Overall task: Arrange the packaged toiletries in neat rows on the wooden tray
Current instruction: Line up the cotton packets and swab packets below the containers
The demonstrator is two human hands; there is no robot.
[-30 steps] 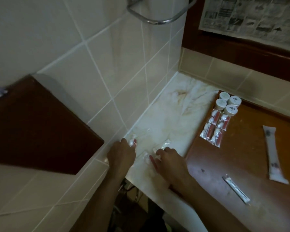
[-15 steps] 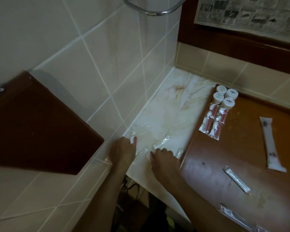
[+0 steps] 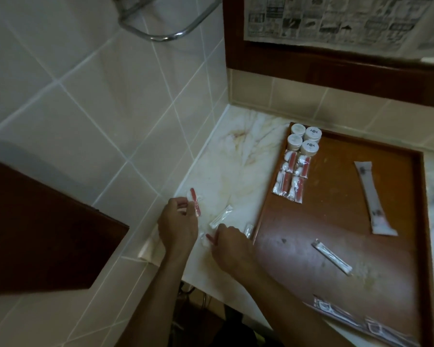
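The wooden tray [image 3: 298, 259] lies on the marble counter at the right. In its far left corner stand several white jars [image 3: 305, 140], with several red-and-white packets [image 3: 290, 180] in rows below them. My left hand [image 3: 177, 224] pinches a red-and-white packet [image 3: 194, 201] lifted off the counter near the wall. My right hand [image 3: 229, 244] grips another red-and-white packet [image 3: 207, 239] on the counter. A clear stick packet [image 3: 221, 216] lies between my hands. Another small packet [image 3: 248, 230] lies by the tray's left rim.
On the tray lie a long white tube packet [image 3: 373, 199], a thin stick packet [image 3: 332, 256] and flat packets [image 3: 356, 319] at the near edge. A tiled wall runs along the left, with a dark wooden panel [image 3: 43, 229] and a chrome rail [image 3: 166, 23] above.
My left hand has lifted its red-and-white packet up off the counter. My right hand has drawn slightly back over the second packet. The camera has tilted, showing more of the tray.
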